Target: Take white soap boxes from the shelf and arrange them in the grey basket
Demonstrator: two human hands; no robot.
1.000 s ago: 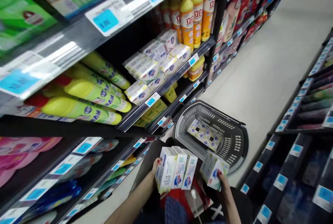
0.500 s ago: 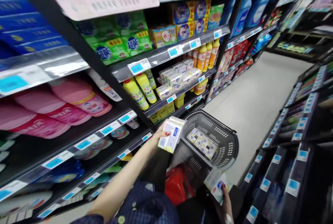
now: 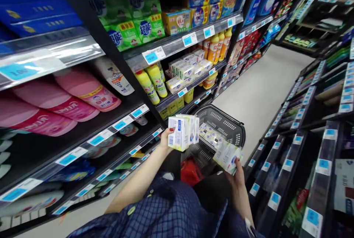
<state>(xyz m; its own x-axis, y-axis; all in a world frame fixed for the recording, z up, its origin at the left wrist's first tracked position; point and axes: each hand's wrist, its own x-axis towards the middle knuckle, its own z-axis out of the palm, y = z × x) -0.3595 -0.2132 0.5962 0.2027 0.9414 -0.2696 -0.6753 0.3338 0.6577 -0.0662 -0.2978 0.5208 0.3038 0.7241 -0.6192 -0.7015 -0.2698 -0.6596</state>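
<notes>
My left hand [image 3: 166, 139] is closed round a stack of white soap boxes [image 3: 182, 131], held upright beside the shelf edge. Lower and to the right, my right hand [image 3: 237, 169] grips a few more of the same white boxes [image 3: 226, 155]. Just beyond both hands a dark grey shopping basket [image 3: 235, 129] stands on the floor, with several similar small boxes [image 3: 211, 136] lying in its bottom. More boxes of the same kind [image 3: 188, 70] are stacked on a middle shelf to the left, beside yellow bottles [image 3: 152, 83].
Shelving runs along the left with pink bottles [image 3: 83, 96], green packs [image 3: 132, 33] and orange bottles [image 3: 218, 46]. Dark shelves [image 3: 309, 120] with blue price tags line the right. A pale floor aisle [image 3: 265, 86] stretches ahead. Something red [image 3: 190, 171] sits near my lap.
The view has lifted from the basket to the aisle. My left hand has turned its boxes upright; my right hand has risen a little with its boxes.
</notes>
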